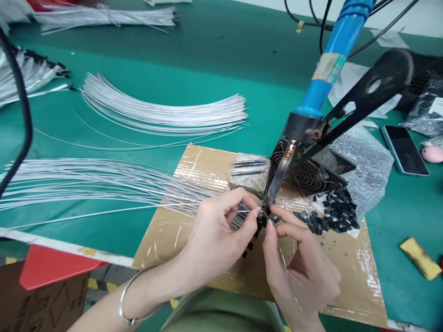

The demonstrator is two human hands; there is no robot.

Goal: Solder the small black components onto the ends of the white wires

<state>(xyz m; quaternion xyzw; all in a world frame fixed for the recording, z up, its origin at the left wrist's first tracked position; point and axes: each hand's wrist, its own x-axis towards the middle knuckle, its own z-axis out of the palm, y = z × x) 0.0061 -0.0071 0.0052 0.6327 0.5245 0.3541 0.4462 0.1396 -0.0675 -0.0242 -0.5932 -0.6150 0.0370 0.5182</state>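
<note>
Scant room: right hand [304, 263] beside iron [279, 171]

Your green bench [221, 60]
On it you have a curved wire bundle [166, 114], loose pale wires [104, 167] running onto a cardboard sheet [346, 276], a phone [404, 150] and a smudged yellow pad [420, 258].

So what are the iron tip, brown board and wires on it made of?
Iron tip: metal, coppery sheen above, dull and darkened below. Board: probably cardboard, matte brown under glossy clear film. Wires: likely plastic-coated, smooth pale grey; cores unclear.
</note>
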